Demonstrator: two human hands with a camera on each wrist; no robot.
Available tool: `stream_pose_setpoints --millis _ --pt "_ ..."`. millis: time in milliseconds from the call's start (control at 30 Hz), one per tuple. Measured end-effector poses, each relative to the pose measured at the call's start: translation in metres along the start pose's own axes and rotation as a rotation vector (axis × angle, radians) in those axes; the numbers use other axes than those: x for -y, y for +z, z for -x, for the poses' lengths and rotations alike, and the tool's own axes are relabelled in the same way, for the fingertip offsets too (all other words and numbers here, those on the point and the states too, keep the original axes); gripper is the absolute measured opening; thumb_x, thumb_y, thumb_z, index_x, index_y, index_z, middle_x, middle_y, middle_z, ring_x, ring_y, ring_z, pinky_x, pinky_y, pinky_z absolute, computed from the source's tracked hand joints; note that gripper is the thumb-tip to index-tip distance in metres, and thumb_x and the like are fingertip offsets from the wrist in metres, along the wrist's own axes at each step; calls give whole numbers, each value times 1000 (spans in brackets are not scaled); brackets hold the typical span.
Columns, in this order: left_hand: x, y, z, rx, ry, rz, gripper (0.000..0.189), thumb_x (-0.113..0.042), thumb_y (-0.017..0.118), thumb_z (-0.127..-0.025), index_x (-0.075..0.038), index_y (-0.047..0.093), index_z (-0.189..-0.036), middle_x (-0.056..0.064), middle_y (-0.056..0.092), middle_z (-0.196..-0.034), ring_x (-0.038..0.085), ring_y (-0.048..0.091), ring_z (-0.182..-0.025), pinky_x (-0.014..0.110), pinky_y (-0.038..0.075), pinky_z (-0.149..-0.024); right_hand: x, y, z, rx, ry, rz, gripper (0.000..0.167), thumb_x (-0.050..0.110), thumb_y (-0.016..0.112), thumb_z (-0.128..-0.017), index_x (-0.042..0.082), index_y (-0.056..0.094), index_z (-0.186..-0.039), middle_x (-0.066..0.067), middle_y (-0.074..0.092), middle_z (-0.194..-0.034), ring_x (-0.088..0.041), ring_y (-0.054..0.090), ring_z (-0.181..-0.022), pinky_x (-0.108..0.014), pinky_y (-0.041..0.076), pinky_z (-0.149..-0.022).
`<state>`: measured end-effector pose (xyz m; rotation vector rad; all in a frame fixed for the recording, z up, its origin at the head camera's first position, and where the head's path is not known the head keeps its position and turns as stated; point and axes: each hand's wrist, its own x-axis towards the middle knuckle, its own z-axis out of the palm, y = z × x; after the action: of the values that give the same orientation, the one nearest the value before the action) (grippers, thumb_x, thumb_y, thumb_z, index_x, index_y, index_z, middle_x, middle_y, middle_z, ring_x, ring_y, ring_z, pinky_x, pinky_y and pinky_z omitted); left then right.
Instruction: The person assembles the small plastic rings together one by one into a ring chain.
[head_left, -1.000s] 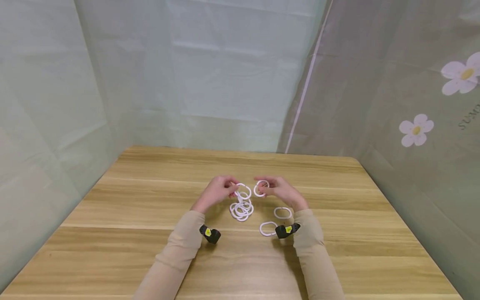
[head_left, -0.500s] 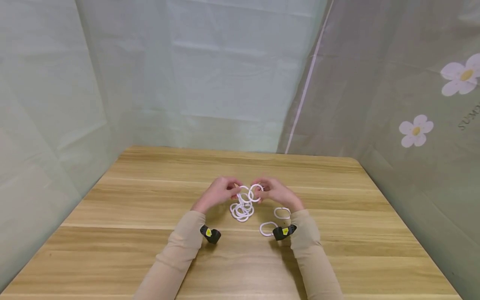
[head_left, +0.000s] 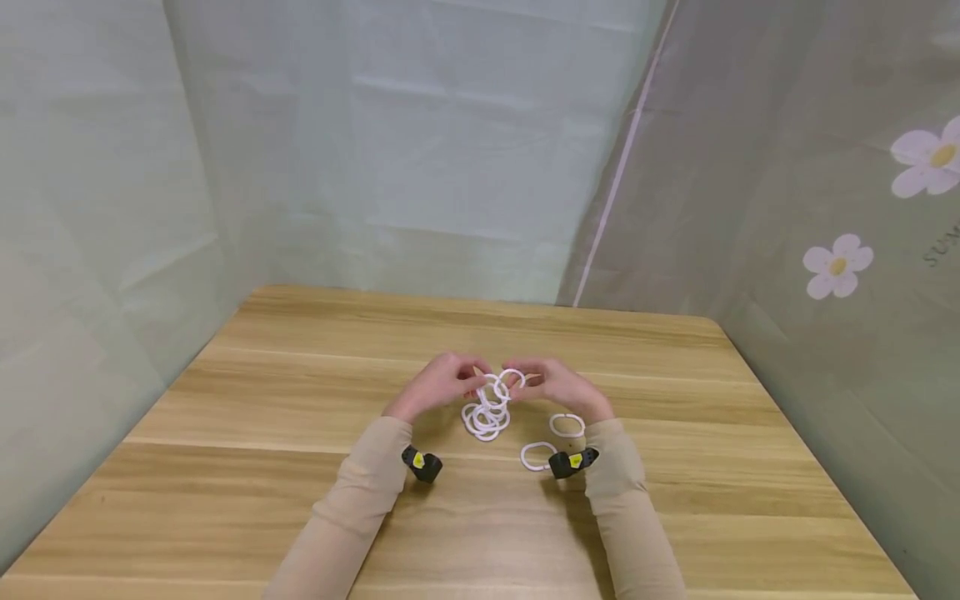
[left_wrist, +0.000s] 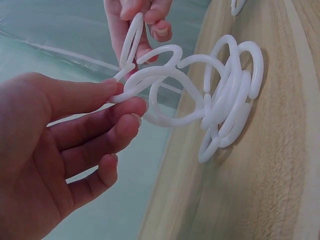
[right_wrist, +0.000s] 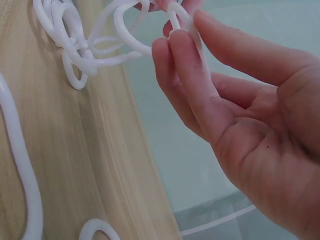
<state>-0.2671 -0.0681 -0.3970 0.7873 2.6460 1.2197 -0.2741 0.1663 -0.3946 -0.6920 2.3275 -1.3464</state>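
Note:
My left hand [head_left: 448, 385] pinches a white plastic ring [left_wrist: 172, 71] between thumb and fingertips; it looks like a shower curtain ring with a gap. It leads down to a heap of linked white rings [left_wrist: 230, 95] on the table. Facing it, my right hand [head_left: 561, 388] holds another white ring [head_left: 512, 372] between thumb and fingers, tilted above the heap. In the head view the two held rings overlap; the left wrist view has them meeting at the left fingertips. Whether they are hooked together I cannot tell. Fingers partly hide both rings.
Two loose white rings, a farther one [head_left: 567, 437] and a nearer one [head_left: 522, 457], lie on the wooden table [head_left: 225, 467] by my right wrist. Small black cameras [head_left: 424, 466] sit on both wrists. A pale fabric curtain [head_left: 465, 167] hangs behind the table.
My right hand has moved left with its ring, from apart to overlapping the ring in my left hand. That ring has since tilted. The left hand has shifted slightly right.

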Motion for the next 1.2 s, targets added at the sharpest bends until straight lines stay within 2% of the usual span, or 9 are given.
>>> stream_pose_setpoints --millis 167,333,433,633,800,1067,1200 --pt "2 0 1 15 1 3 15 -15 61 -95 -8 69 -106 15 69 -81 20 61 -68 24 44 -60 -2 0 2 23 -3 34 60 15 71 -87 -1 47 -140 -18 57 -137 -33 59 -119 -47 45 -104" --pt "2 0 1 7 -13 -1 17 -16 60 -95 -10 69 -109 16 69 -82 23 62 -70 25 44 -61 -4 -2 3 45 -24 40 55 7 67 -89 -5 47 -138 -21 64 -124 -30 61 -115 -43 47 -101" --pt "1 0 1 4 -13 3 18 -17 60 -95 -11 69 -110 14 70 -82 24 64 -72 25 45 -62 -3 -3 3 45 -15 44 55 8 68 -88 -3 48 -138 -19 65 -123 -28 61 -115 -41 47 -101" --pt "-1 -1 0 3 50 -23 18 -16 61 -95 -10 71 -109 5 69 -79 15 62 -70 22 47 -62 -2 -3 3 38 10 55 60 18 71 -88 -2 48 -139 -17 64 -128 -26 61 -117 -40 47 -101" --pt "-2 -1 0 17 80 -23 18 -14 61 -95 -8 70 -109 7 70 -79 14 61 -68 21 46 -60 -3 -2 1 27 -6 35 59 19 69 -89 -3 46 -140 -17 64 -124 -26 62 -114 -38 49 -99" --pt "-1 2 -2 24 43 11 22 -22 60 -96 -9 70 -111 12 70 -79 16 63 -68 23 46 -59 -5 -1 -1 -43 -16 -72 58 9 69 -88 -5 44 -138 -23 62 -113 -21 64 -104 -36 50 -94" --pt "0 2 -2 2 -10 8 25 -28 58 -97 -10 68 -112 11 69 -77 18 62 -67 25 45 -59 -5 -1 -2 -68 -29 -110 55 6 68 -88 -6 45 -136 -18 63 -104 -13 64 -97 -35 50 -93"
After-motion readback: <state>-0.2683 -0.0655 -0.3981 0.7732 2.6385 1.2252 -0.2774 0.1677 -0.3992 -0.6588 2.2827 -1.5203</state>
